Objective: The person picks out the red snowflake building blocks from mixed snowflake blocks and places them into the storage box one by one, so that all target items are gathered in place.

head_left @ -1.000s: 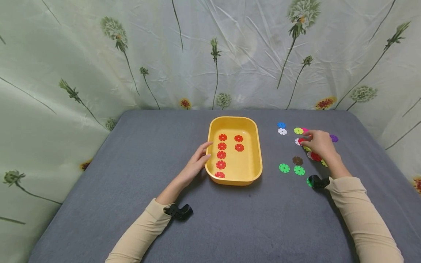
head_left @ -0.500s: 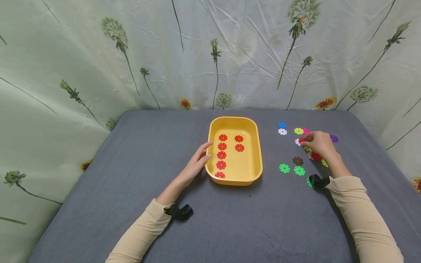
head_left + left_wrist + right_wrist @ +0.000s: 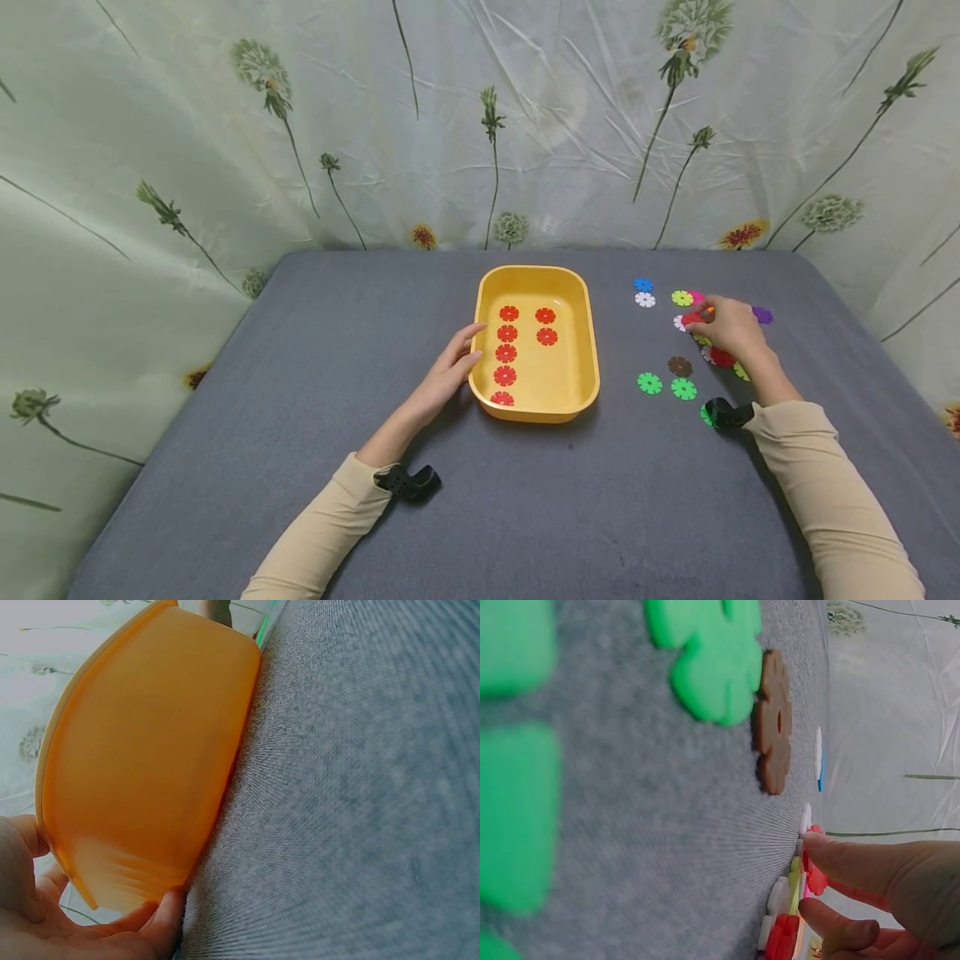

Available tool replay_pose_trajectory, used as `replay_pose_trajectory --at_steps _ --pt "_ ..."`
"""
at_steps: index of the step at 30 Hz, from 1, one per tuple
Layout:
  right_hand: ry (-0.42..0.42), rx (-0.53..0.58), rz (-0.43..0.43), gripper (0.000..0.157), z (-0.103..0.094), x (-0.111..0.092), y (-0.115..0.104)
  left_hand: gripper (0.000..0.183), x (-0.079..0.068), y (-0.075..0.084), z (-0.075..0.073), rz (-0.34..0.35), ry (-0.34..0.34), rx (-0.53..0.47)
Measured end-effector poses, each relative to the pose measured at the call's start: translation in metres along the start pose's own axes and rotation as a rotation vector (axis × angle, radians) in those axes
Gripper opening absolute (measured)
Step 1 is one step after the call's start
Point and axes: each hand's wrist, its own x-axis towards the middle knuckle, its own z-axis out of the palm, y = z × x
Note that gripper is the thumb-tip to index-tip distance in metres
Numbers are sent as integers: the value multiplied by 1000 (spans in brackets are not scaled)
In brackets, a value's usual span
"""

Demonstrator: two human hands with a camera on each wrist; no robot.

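Observation:
My left hand (image 3: 442,375) holds the left side of a yellow plastic tray (image 3: 536,414), with fingers at its rim and lower wall in the left wrist view. Inside lie several red flower-shaped discs (image 3: 506,353) in two columns. My right hand (image 3: 731,325) is over a loose group of colored discs on the right. Its thumb and fingers pinch a red flower-shaped disc (image 3: 817,879), partly hidden by the thumb. A white disc (image 3: 805,818) lies just beyond the thumb tip. Red, yellow-green and white discs lie under the hand, partly covered.
Two green discs (image 3: 683,388) and a brown disc (image 3: 679,366) lie between tray and right forearm. Farther back are a blue disc (image 3: 643,285), a white disc and a yellow-green disc (image 3: 682,297). A purple disc (image 3: 762,315) sits right of the hand. A floral curtain (image 3: 450,125) hangs behind the grey table.
The right fingers have risen slightly, and more red shows between them. My left hand and the tray have stayed in place.

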Motion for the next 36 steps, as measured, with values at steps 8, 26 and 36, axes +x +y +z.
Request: replay_pose_trajectory --at_steps 8,26,36 --pt "41 9 16 36 1 0 -1 46 0 0 0 4 -6 12" --pt "95 35 -32 28 3 0 -6 49 -1 2 -1 -9 -20 4" --pt "105 58 -70 27 3 -1 -5 49 -15 29 2 -9 -30 17"
